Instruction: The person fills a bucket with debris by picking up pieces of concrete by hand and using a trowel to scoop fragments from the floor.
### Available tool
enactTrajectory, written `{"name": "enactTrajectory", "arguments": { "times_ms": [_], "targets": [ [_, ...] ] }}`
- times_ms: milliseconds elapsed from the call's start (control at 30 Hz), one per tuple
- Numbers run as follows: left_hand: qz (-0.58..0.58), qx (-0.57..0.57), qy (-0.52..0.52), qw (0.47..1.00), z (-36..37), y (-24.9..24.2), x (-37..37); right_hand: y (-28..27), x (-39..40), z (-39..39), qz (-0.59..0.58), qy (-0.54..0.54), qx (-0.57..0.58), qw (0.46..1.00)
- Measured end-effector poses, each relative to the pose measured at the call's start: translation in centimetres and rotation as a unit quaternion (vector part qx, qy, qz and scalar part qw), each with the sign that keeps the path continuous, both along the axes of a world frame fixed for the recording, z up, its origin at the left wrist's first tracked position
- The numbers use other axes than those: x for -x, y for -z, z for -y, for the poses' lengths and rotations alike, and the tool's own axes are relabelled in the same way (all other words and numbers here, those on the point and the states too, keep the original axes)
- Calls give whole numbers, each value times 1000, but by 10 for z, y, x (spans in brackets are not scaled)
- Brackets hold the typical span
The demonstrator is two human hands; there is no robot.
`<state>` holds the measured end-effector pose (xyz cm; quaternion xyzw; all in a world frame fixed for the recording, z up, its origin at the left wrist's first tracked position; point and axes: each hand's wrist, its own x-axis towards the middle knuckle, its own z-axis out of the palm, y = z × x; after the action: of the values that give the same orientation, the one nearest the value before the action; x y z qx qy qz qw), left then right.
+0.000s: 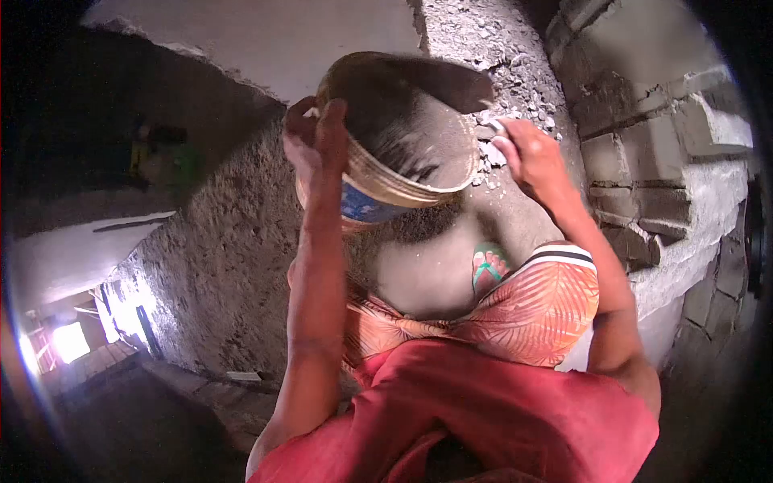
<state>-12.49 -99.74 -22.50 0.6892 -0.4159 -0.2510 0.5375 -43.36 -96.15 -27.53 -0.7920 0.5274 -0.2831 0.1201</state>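
Note:
A worn bucket (370,208) with a blue patch on its outside is tilted so that its mouth faces me. Grey dust or residue coats its inner wall. My left hand (318,141) is closed on the bucket's left rim, with a small white piece showing by the fingers. On the other side, my right hand (535,157) is closed, thumb and fingers pinching a short greyish piece (485,131) at the right rim. Whether this piece belongs to the bucket cannot be made out. A brown curved edge (455,83) at the upper right of the mouth is blurred.
Broken rubble (515,76) lies along the ground beyond the bucket. Stacked blocks (640,153) form a rough wall at the right. A coarse earthen surface (217,258) runs along the left. One foot in a green flip-flop (487,270) stands on the floor below the bucket.

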Motion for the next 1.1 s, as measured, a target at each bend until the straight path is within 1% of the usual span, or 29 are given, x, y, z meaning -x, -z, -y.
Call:
{"name": "enactTrajectory", "arguments": {
  "times_ms": [33,67,100,133,167,200,233,267,300,333,367,433,467,500,533,567,600,633,700,767,800,833,867,900,933,967,1033,1100],
  "targets": [
    [1,0,8,1000,-1,3,-8,9,9,-8,88,51,18,995],
    [-25,-18,-17,999,-2,9,-22,21,27,-26,135,102,-81,982],
    [-52,-38,-39,997,-3,12,-33,36,45,-52,170,177,-204,948],
    [-46,-13,-26,999,-7,7,-38,59,65,-83,204,248,-322,891],
    [-41,13,-13,999,-11,2,-44,110,92,-118,166,238,-285,914],
    [-58,16,-16,998,-12,10,-63,147,106,-158,179,260,-284,906],
    [-75,19,-22,997,-12,21,-76,172,111,-194,210,267,-293,894],
    [-75,17,-16,997,-18,15,-74,195,112,-219,240,272,-302,882],
    [-46,16,-18,999,-23,4,-70,222,112,-231,272,315,-362,834],
    [-15,15,-21,1000,-23,-2,-68,213,102,-215,212,293,-350,864],
    [-12,16,-17,1000,-18,6,-75,208,89,-189,152,268,-335,890],
    [-106,25,-32,994,-8,34,-98,204,63,-113,128,230,-317,911],
    [-103,28,-33,994,-6,40,-101,252,58,-77,57,181,-232,954],
    [-70,41,-21,997,-6,44,-104,290,51,-38,63,214,-192,956],
    [-37,54,-8,998,-5,44,-106,268,44,-6,171,244,-229,927],
    [-38,60,-10,997,-1,43,-105,295,41,25,216,237,-183,929],
    [-19,49,4,999,2,43,-103,316,40,59,174,244,-156,941],
    [4,37,18,999,2,42,-102,313,30,78,203,289,-127,927],
    [7,46,24,999,8,39,-94,331,36,113,230,251,-154,928],
    [14,42,42,998,9,35,-81,305,41,113,264,254,-199,909],
    [18,39,52,998,9,32,-75,316,46,113,233,218,-151,935],
    [20,38,63,997,10,26,-66,315,47,112,266,238,-161,920],
    [21,42,59,997,12,23,-56,314,50,112,256,243,-154,923],
    [20,45,33,998,11,17,-41,308,52,106,245,248,-150,925],
    [19,46,7,999,9,14,-36,304,59,104,129,164,-40,977],
    [17,43,2,999,11,18,-39,300,64,100,206,188,-121,953],
    [44,24,-37,998,15,27,-44,276,74,98,203,224,-190,934],
    [35,29,-43,998,15,31,-44,248,85,96,215,231,-229,921]
  ]
}}
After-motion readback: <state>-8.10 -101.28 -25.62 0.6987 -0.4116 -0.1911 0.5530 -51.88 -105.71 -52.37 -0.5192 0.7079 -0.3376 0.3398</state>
